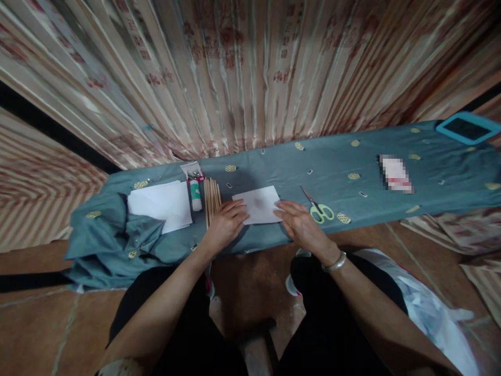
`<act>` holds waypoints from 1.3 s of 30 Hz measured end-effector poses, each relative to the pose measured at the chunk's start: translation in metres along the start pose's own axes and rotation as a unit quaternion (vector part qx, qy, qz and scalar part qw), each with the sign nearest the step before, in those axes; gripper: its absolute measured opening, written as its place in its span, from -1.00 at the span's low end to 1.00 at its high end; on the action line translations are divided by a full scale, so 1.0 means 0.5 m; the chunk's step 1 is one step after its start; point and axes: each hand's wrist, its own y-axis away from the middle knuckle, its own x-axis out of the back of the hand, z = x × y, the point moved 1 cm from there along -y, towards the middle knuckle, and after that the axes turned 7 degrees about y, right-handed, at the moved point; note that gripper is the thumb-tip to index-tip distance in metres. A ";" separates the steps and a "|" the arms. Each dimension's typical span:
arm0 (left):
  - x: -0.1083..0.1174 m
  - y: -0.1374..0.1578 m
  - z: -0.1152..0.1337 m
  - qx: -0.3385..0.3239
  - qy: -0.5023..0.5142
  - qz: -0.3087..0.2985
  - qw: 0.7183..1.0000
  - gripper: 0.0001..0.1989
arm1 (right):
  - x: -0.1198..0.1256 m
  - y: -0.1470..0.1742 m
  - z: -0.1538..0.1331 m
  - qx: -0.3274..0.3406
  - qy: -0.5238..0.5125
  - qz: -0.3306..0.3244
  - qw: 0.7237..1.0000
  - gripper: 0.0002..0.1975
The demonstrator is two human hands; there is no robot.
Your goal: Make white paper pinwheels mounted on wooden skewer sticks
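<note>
Head view looks down on a low counter (391, 138) covered with a teal cloth (109, 230) printed with small yellow ovals, set before a striped, patterned curtain (242, 68). 1 white sheet of paper (259, 203) lies flat near the counter's front edge, and both hands rest on it. The left hand (226, 222) lies palm down on the sheet's left edge, fingers spread flat and pressing the paper rather than closed around it. The right hand (299, 223) lies the same way on the right edge, fingers extended and flat, its grip open and pressing rather than clasping; a silver bangle (334, 262) sits on that wrist.

Just left of the left hand lies a bundle of thin wooden sticks (212, 197), and beside them a glue stick (195, 194) with a green band, next to a small packet (193, 172) that is too small to read. Further left is a stack of white paper (162, 204), partly lying on bunched folds of the cloth. Just right of the right hand lie scissors (319, 209) with pale yellow-green handles, blades pointing away from the person. Well to the right rests a blurred white item (395, 174), and at the far right end a tablet (467, 128) in a blue case. Below, the person's knees in dark clothing sit above a brown tiled floor (39, 324).
</note>
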 end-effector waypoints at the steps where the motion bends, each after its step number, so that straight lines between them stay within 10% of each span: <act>1: -0.004 -0.002 0.010 -0.007 -0.004 0.001 1.000 -0.78 | 0.002 0.000 -0.004 -0.003 0.012 -0.002 1.000 -0.62; 14: -0.026 -0.018 0.070 0.027 0.057 0.027 0.998 -0.74 | 0.012 0.000 -0.035 -0.045 -0.171 0.031 0.984 -0.70; 32: -0.032 -0.001 0.059 0.149 0.129 -0.002 0.980 -0.57 | 0.001 0.013 -0.010 -0.185 -0.166 0.033 0.968 -0.55; 39: -0.023 0.003 0.094 0.046 0.070 0.030 0.996 -0.56 | -0.014 0.013 0.002 -0.198 -0.181 0.053 0.962 -0.61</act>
